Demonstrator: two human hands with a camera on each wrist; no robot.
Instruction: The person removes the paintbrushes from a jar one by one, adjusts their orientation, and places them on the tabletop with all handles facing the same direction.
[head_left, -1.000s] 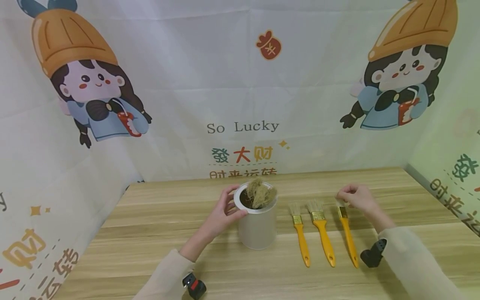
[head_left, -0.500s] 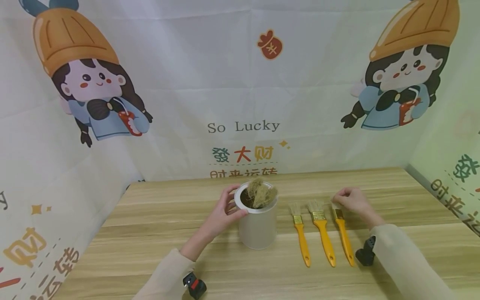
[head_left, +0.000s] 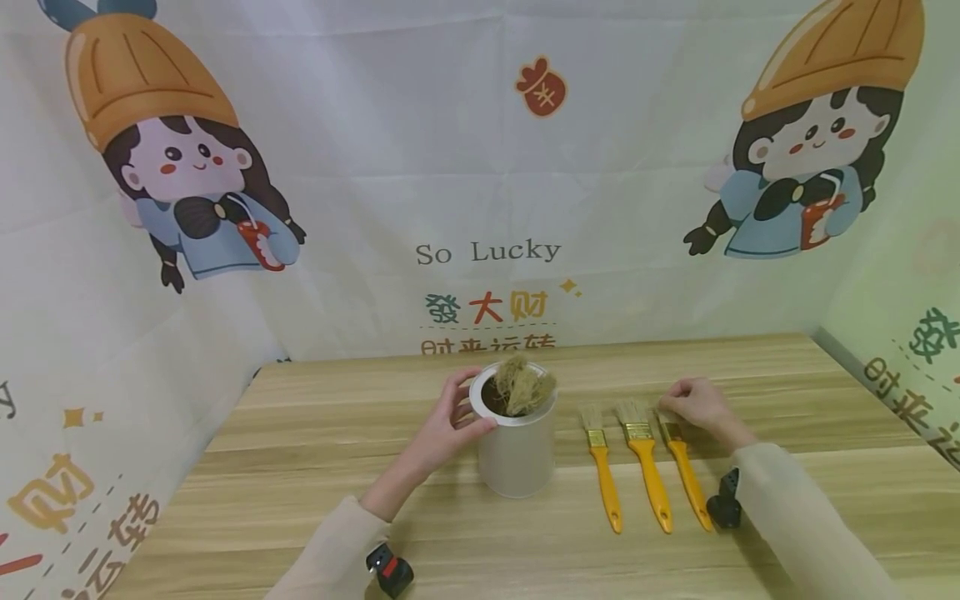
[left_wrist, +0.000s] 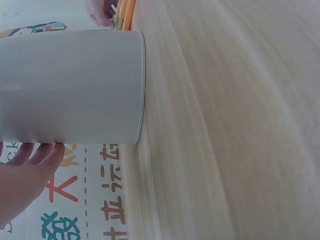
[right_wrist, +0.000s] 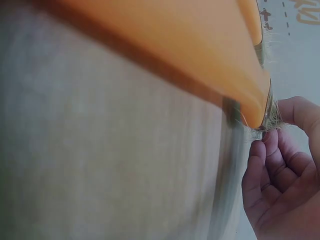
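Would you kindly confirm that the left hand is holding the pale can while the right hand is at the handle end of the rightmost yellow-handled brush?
Not quite: the right hand is at the bristle end of the rightmost yellow-handled brush, as the head view shows. The left hand is indeed holding the pale can.

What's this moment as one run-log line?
left hand: holds pale can | right hand: pinches rightmost brush at bristle end | middle brush, leftmost brush: on table | tan clump: in can
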